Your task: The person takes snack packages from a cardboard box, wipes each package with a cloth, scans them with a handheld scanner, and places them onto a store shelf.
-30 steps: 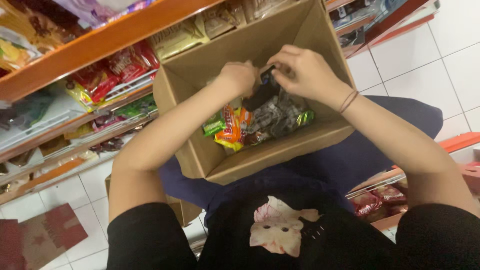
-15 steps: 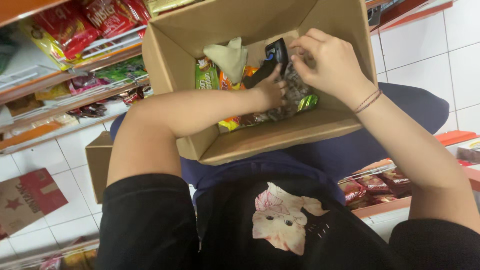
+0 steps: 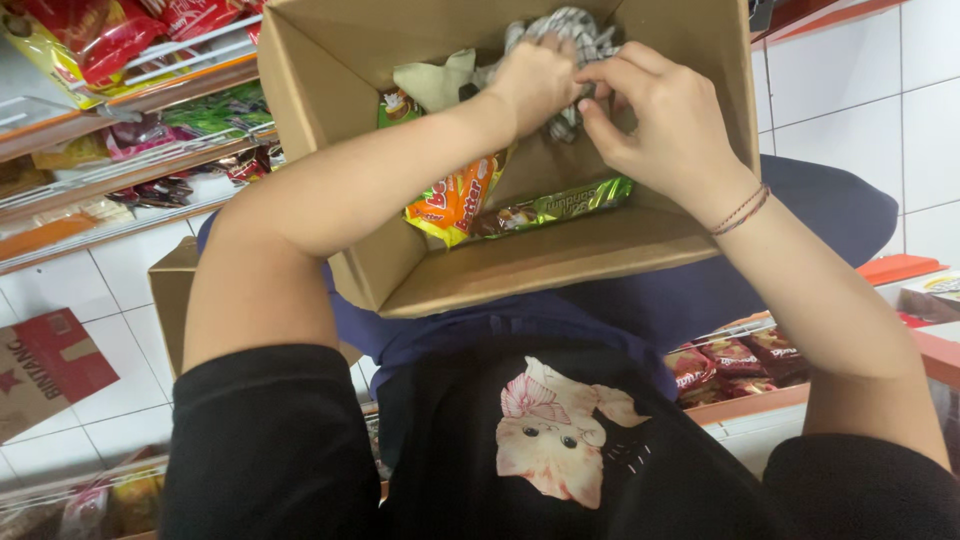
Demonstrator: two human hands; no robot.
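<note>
Both hands are deep in the box here: the left hand (image 3: 535,80) is curled shut around a crinkly black-and-white checked packet (image 3: 572,30) up near the far wall, and the right hand (image 3: 660,125) has its fingers (image 3: 605,75) pinching the same packet from the other side, so the two are touching right over it. The packet sits at the back of the open cardboard box (image 3: 560,265), which rests on the person's lap. Lower in the box, under the left forearm, there's an orange snack pack (image 3: 450,205) and just beside it a green-and-brown wrapped bar (image 3: 560,205) lying flat near the front wall, plus a beige bit of paper (image 3: 435,85) at the back left. A thin cord bracelet (image 3: 742,210) sits on the right wrist. Off to the left, store shelves (image 3: 120,110) hold red and green snack bags, over a white tile floor (image 3: 920,120).
</note>
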